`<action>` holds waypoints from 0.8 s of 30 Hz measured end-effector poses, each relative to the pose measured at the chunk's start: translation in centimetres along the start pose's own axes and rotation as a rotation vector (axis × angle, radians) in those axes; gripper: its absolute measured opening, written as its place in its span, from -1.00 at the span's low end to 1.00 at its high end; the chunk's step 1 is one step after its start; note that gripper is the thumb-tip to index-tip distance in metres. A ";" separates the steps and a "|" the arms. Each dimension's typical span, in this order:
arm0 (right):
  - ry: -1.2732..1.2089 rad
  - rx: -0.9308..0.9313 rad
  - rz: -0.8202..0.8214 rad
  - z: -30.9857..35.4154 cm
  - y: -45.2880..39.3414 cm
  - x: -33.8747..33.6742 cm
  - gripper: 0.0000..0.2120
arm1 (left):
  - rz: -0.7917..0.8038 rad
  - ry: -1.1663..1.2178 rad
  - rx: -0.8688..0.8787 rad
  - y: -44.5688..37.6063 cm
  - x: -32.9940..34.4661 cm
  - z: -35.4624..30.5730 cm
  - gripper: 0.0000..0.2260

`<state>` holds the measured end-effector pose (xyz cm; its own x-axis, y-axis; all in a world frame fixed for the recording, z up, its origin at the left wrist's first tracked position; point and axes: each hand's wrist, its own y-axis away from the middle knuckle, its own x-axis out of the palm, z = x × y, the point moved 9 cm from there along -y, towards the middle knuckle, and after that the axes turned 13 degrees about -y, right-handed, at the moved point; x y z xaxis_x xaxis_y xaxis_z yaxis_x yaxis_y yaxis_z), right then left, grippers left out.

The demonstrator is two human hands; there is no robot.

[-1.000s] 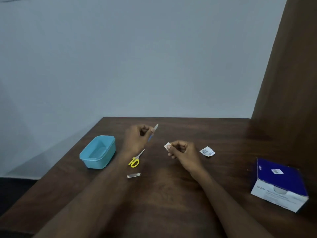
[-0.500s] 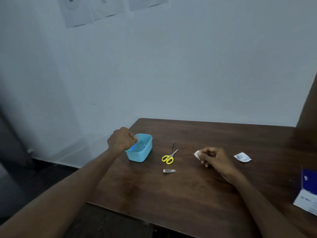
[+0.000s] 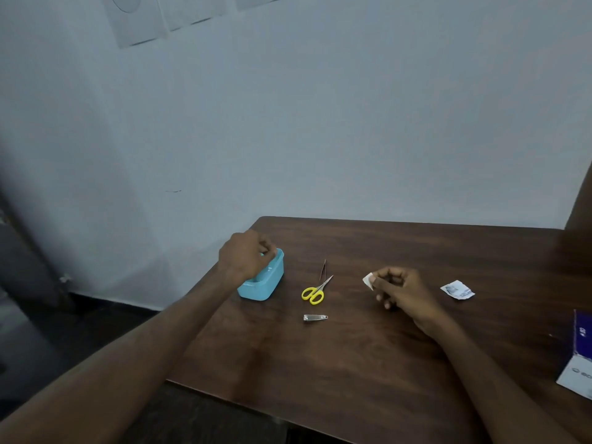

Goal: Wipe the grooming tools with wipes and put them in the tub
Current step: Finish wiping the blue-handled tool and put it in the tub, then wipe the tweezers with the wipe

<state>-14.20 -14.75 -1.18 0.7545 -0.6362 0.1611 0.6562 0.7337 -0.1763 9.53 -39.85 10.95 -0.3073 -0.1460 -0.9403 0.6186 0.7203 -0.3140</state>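
A light blue tub [image 3: 270,283] stands near the table's left edge. My left hand [image 3: 245,256] hovers over its far end with the fingers loosely curled, and I see nothing in them. My right hand [image 3: 400,291] pinches a small white wipe [image 3: 368,280] at mid-table, just above the surface. Between the hands lie yellow-handled scissors [image 3: 314,291], thin tweezers [image 3: 323,269] just beyond them, and a metal nail clipper [image 3: 315,317] nearer to me. My left hand hides most of the tub's inside.
A torn wipe wrapper [image 3: 457,290] lies right of my right hand. A blue and white box [image 3: 576,357] sits at the right edge. The brown table [image 3: 352,363] meets a pale wall at the back; its left edge drops to the floor.
My left hand carried a blue-handled tool from mid-table to the tub, and the tool is no longer in it. My right hand kept hold of the wipe. The camera view shifted left.
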 end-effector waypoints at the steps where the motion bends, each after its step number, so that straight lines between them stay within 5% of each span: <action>1: 0.001 -0.004 -0.007 0.0 0.0 -0.1 -0.91 | -0.005 0.024 0.064 0.2 0.0 -1.4 -0.93; 5: 0.002 -0.025 -0.014 0.4 0.3 0.0 -0.91 | 0.061 0.019 0.176 1.0 2.9 -6.3 -0.92; 15: -0.017 -0.025 -0.049 0.3 0.2 -0.8 -0.90 | 0.098 -0.016 0.074 -1.8 9.2 -11.3 -0.55; 21: 0.001 -0.028 -0.093 0.3 -0.9 -0.9 -0.90 | 0.074 -0.133 0.056 -2.7 10.1 -12.5 -0.76; 24: -0.011 -0.054 -0.132 0.4 -1.0 -1.3 -0.88 | 0.006 0.061 0.039 -3.0 9.7 -13.1 -0.78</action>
<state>-15.85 -14.61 -0.78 0.6619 -0.7232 0.1972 0.7492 0.6297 -0.2052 -4.76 -34.50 4.51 -0.3461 -0.0994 -0.9329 0.6476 0.6942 -0.3143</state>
